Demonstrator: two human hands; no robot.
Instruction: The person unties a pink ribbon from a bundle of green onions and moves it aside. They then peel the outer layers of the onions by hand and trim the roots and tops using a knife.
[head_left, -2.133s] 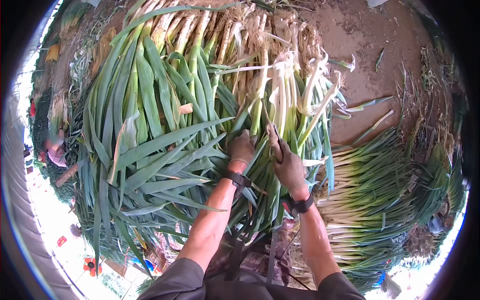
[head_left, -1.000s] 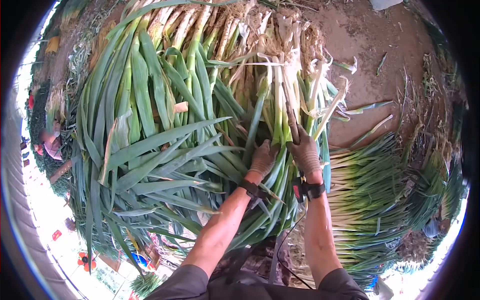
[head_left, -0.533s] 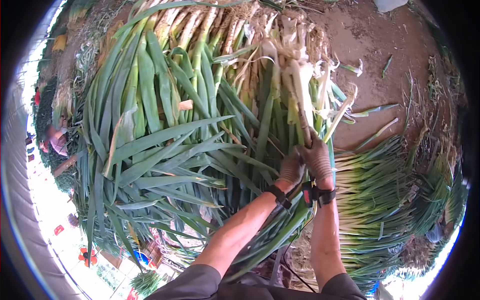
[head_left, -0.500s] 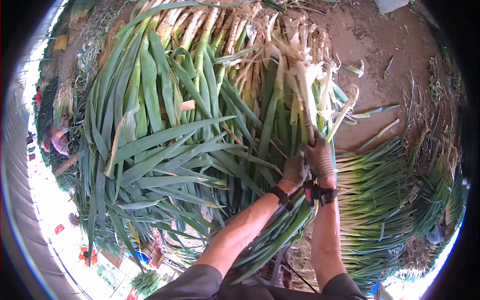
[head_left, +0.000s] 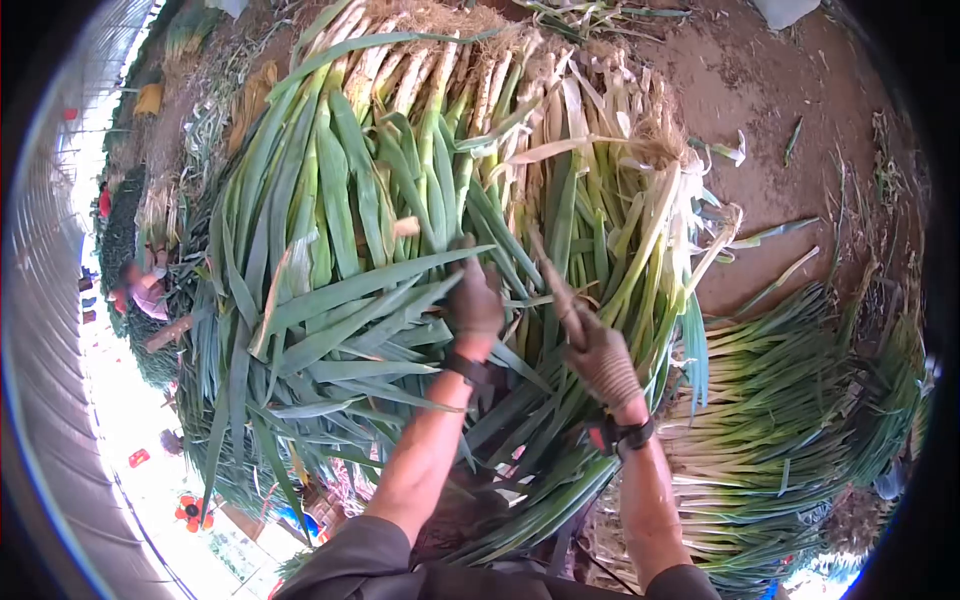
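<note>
Right at the centre of the frame, my right hand [head_left: 603, 360], in a brown knit glove, is clenched around a thin brown blade-like tool [head_left: 552, 280]. The tool points up and left into the heap, probably so its tip reaches the pale stalks without my fingers going in. My left hand [head_left: 474, 300], gloved the same, presses down on the heap just left of it, likely to steady the leaves. Its fingers are buried among them, so I cannot tell whether it has closed on a stalk.

Both hands work on the big heap of long green-leaved leeks with white stalks [head_left: 350, 230]. It fills the middle and upper left, roots away from me and leaves fanning toward me.

I count two hands, one tool and two dark wrist straps, one on each wrist [head_left: 470, 370]. There are two piles: this heap and a flatter stack of tidier leeks [head_left: 780, 400] at lower right. The leeks are too many to count. Bare brown soil [head_left: 770, 110] with a few loose leaves lies upper right, and another person [head_left: 148, 290] shows at the far left edge.
</note>
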